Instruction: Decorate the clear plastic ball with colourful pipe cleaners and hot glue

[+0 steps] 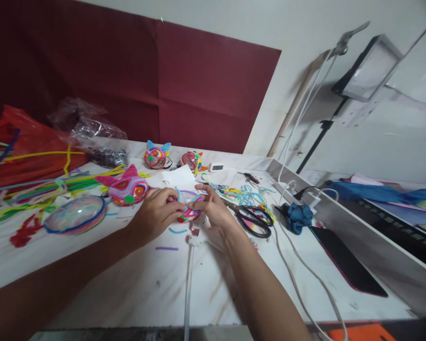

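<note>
Near the middle of the table, a small round craft piece (189,215) covered in colourful strips sits between both hands. My left hand (158,210) grips its left side, fingers bent and pressed on it. My right hand (213,208) holds the right side, thumb and fingers closed on the edge. Just left lies a pink-eared decorated piece (128,189) with a green nose. A clear bowl (76,214) with a blue rim is farther left. Black-handled scissors (257,220) lie right of my right hand. Short blue and purple strips (166,248) lie in front.
Two decorated balls (156,157) and a small white display (216,167) stand at the back. Colourful strips and a red bag (31,142) fill the left. White cables (287,255), a blue cloth bundle (298,218) and a black phone-like slab (348,260) are on the right.
</note>
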{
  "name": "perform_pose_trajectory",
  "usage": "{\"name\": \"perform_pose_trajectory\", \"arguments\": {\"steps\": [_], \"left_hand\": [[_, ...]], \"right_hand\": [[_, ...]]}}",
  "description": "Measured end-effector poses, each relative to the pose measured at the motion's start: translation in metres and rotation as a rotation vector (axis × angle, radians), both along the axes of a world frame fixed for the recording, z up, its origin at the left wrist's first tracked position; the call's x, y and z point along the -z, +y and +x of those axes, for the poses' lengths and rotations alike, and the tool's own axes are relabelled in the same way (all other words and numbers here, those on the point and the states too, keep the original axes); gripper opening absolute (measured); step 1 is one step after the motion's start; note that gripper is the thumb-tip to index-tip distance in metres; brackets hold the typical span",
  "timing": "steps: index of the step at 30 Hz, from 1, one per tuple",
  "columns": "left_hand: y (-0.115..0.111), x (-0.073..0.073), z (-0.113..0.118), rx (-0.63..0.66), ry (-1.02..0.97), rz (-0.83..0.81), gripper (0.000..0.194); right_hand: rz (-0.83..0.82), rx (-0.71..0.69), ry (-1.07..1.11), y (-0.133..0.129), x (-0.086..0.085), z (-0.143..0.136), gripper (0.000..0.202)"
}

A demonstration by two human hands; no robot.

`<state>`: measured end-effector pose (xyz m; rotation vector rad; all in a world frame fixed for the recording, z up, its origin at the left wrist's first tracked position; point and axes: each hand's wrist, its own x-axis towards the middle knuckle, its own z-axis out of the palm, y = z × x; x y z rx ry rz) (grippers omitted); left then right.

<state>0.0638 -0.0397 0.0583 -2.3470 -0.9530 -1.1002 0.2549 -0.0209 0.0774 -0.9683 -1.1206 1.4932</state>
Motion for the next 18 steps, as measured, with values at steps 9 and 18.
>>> {"name": "perform_pose_trajectory", "arguments": {"steps": [9, 18], "left_hand": [[-0.001, 0.0019, 0.0029, -0.016, -0.036, -0.026, 0.014], [-0.0001, 0.0023, 0.0046, -0.018, -0.056, -0.029, 0.016]], "right_hand": [[0.005, 0.009, 0.006, -0.0015, -0.0011, 0.0013, 0.06], [0.016, 0.007, 0.026, 0.0017, 0.0015, 0.0014, 0.061]]}}
